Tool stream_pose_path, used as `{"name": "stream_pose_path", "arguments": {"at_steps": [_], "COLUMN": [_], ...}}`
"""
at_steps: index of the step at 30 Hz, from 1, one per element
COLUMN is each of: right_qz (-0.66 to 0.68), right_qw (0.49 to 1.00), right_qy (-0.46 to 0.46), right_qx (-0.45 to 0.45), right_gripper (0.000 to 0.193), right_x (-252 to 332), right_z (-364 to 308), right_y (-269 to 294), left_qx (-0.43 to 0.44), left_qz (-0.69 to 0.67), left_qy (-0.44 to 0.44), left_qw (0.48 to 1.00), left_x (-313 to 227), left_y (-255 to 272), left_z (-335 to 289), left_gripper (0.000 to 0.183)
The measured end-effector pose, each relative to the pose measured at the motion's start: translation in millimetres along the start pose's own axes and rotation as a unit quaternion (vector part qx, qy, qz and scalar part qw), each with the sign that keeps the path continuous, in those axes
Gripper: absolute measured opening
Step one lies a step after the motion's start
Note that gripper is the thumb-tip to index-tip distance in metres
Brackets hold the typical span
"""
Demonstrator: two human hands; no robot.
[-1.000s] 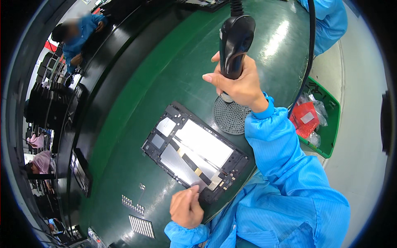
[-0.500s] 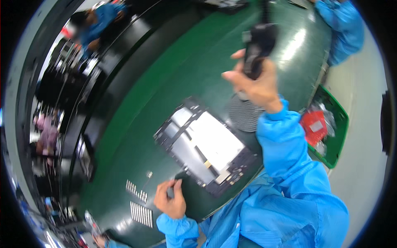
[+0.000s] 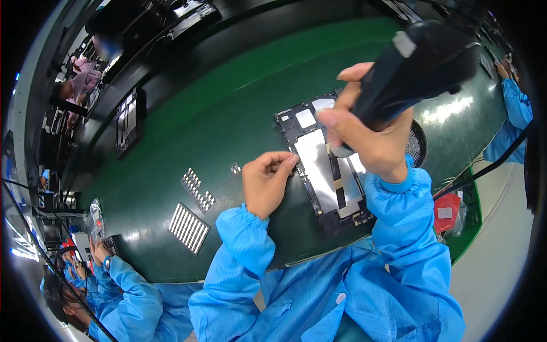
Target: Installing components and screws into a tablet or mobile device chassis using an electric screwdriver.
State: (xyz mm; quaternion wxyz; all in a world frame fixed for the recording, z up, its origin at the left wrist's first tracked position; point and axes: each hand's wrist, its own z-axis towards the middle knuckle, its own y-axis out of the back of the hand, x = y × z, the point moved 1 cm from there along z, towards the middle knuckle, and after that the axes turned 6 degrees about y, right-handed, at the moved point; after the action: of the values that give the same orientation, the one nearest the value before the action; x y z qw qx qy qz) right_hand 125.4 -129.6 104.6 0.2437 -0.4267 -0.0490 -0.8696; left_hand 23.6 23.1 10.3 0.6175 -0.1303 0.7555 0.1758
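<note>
A tablet-like device [image 3: 316,165] with a black frame and silver panels lies opened on the green bench. Over it, my right hand [image 3: 379,139] grips a thick black electric screwdriver [image 3: 399,77], tilted, its pale lower end above the silver panels. The exact spot under its tip is hidden by my hand. My left hand [image 3: 266,179] is pinched at the device's left edge, thumb against forefinger; anything between them is too small to make out. Left of that hand lie a sheet of pale strips [image 3: 189,228] and a sheet of small pale pads [image 3: 198,191].
A round dish of small metal parts [image 3: 417,145] sits right of the device. Beyond the bench edge is a green bin [image 3: 470,228] holding a red packet [image 3: 446,212]. Another device [image 3: 130,122] rests at far left. Co-workers in blue sleeves [image 3: 131,285] sit at either side.
The view has shifted and turned. My right hand has brought the screwdriver over the device, and my left hand has moved to the device's left edge.
</note>
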Motion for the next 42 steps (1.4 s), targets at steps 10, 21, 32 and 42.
{"name": "stream_pose_path", "arguments": {"at_steps": [10, 21, 32, 42], "right_qz": [0.018, 0.047, 0.045, 0.014], "right_qw": [0.998, 0.998, 0.999, 0.998], "right_qy": [-0.013, -0.038, -0.03, -0.03], "right_qx": [0.05, 0.014, 0.006, 0.048], "right_gripper": [0.039, 0.036, 0.034, 0.041], "right_x": [-32.1, -48.2, -44.2, -48.4], "right_z": [-4.2, -5.5, -6.4, -7.3], "right_y": [-44.6, -43.8, -45.5, -51.0], "left_qx": [-0.006, 0.051, 0.028, 0.04], "left_qz": [0.055, 0.033, -0.006, -0.008], "left_qy": [-0.054, 0.061, 0.089, 0.103], "left_qw": [0.997, 0.996, 0.996, 0.994], "left_x": [14.4, 7.1, 3.9, 2.4], "left_y": [0.8, 5.6, 5.1, 8.0], "left_z": [17.5, 21.3, 20.6, 22.0], "left_gripper": [0.014, 0.016, 0.017, 0.014]}}
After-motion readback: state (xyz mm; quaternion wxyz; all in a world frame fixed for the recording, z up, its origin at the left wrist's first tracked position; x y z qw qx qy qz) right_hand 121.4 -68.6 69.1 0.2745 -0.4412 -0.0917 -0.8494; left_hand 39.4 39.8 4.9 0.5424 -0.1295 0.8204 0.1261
